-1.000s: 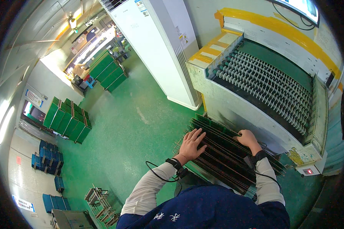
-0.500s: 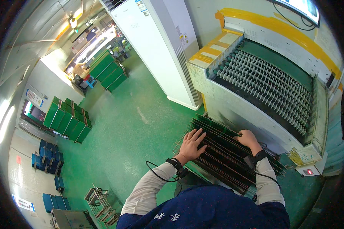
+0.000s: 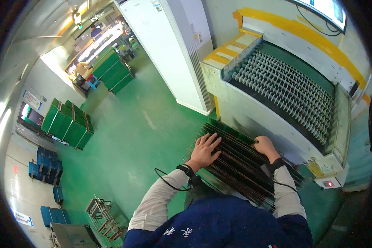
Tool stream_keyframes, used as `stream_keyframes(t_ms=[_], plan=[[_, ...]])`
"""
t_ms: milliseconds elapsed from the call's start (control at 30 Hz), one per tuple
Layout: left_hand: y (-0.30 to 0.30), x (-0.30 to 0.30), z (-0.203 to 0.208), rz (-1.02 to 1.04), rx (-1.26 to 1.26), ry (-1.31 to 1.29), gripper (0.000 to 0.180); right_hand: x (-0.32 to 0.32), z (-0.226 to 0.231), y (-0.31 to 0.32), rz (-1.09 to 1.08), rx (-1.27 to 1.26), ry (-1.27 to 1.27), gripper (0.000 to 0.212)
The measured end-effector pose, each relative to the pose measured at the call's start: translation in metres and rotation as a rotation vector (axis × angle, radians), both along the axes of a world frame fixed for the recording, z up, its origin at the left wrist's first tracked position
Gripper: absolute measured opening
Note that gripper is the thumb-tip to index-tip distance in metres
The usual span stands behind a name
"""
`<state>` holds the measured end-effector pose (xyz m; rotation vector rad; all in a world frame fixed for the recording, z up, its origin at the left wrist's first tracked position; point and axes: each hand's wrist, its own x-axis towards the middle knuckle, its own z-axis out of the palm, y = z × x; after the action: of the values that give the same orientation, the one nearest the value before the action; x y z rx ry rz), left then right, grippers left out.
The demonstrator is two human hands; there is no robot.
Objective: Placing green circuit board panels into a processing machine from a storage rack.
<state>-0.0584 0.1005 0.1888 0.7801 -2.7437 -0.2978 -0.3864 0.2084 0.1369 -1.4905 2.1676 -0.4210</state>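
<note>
Green floor [image 3: 128, 136] fills most of the view. Roller conveyor machine [image 3: 285, 95] sits top right: pale housing, yellow-taped edges, rows of grey spiral rollers in a dark green bed. Small box with a red light [image 3: 328, 183] at its near right corner. Tall white cabinet [image 3: 173, 49] stands just left of the machine, on the floor.

Left side: stacks of green crates [image 3: 68, 122] near the wall, more green crates [image 3: 111, 70] further back by the lit doorway. Blue bins [image 3: 47, 167] along the lower left wall. Empty metal wire rack [image 3: 105, 215] on the floor at lower left.

Rack of thin dark boards [image 3: 239, 165], green-edged, standing on edge side by side, sits directly in front of the machine, touching or just short of its front face; can't tell which. It is right in front of the person, between both arms.

Left hand [image 3: 204, 149]: flat, fingers spread, palm down on the top edges of the boards at the rack's left end. Not gripping anything. Black wrist device with a cable on that wrist.

Right hand [image 3: 265, 145]: curled over the top edges of the boards at the rack's far right side, next to the machine front. Fingers bent down among the boards; whether it actually pinches one board, can't tell.
</note>
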Motion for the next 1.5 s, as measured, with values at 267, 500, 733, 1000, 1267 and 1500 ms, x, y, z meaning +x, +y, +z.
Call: stream_keyframes(t_ms=[267,500,733,1000,1267,1500], plan=[[0.002,0.008,-0.009,0.002,-0.015,0.055,0.061,0.027,0.015,0.018,0.071,-0.061,0.131,0.028],[0.006,0.015,-0.01,-0.003,-0.032,0.045,0.061,0.04,0.059,0.028,0.06,-0.071,0.186,0.028],[0.008,0.014,-0.005,0.001,-0.019,0.052,0.06,0.021,0.163,0.034,0.046,-0.196,0.231,0.029],[0.01,0.01,-0.001,-0.007,-0.021,0.062,0.06,-0.048,0.269,0.089,-0.245,-0.547,0.099,0.03],[0.006,0.005,-0.008,0.009,-0.021,0.052,0.059,-0.122,0.238,0.119,-0.676,-1.34,-0.64,0.033],[0.004,0.003,-0.008,0.006,-0.022,0.043,0.06,-0.106,0.173,0.087,-0.601,-1.121,-1.414,0.022]])
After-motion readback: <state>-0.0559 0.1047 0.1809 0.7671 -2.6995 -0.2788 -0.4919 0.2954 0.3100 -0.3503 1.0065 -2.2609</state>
